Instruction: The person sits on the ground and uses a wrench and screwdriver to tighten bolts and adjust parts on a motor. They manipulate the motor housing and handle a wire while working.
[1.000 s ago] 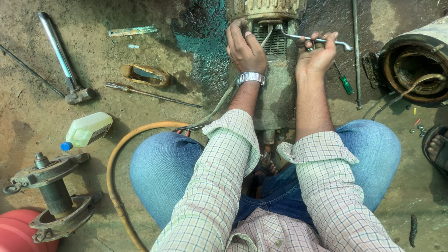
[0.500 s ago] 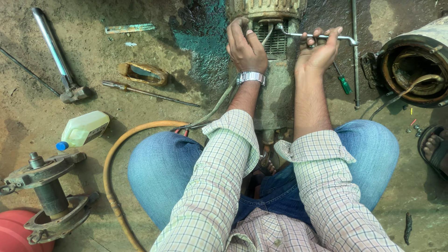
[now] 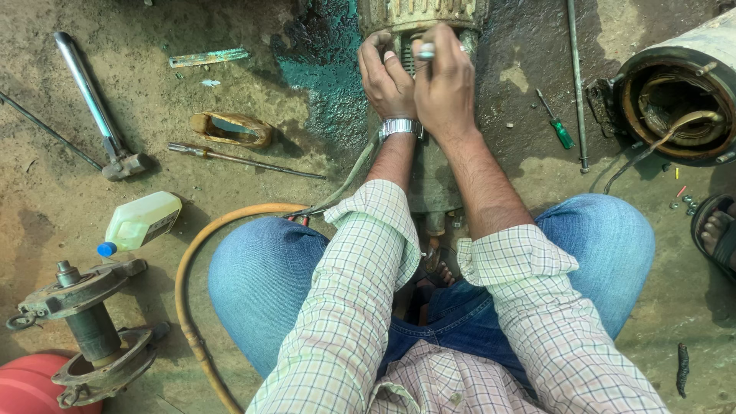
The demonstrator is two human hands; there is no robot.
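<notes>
A dirty grey pump motor (image 3: 434, 193) lies on the ground between my knees, its ribbed end (image 3: 418, 12) pointing away from me. My left hand (image 3: 386, 79), with a metal watch on the wrist, curls its fingers over the motor's upper part. Pressed right beside it, my right hand (image 3: 447, 86) is closed around a metal wrench (image 3: 425, 52). Only the wrench's shiny end shows above the knuckles. Whatever lies under both hands is hidden.
A green-handled screwdriver (image 3: 560, 132) and a long rod (image 3: 575, 84) lie to the right, near an open stator housing (image 3: 642, 70). To the left are a long screwdriver (image 3: 245, 161), a plastic bottle (image 3: 142, 221), an orange hose (image 3: 189, 264), a metal hub (image 3: 86, 328) and a pipe tool (image 3: 90, 96). Another person's sandalled foot (image 3: 717, 230) is at the right edge.
My right hand has swung the wrench in from the right to the middle of the motor, next to my left hand. The wrench's long shaft no longer sticks out sideways.
</notes>
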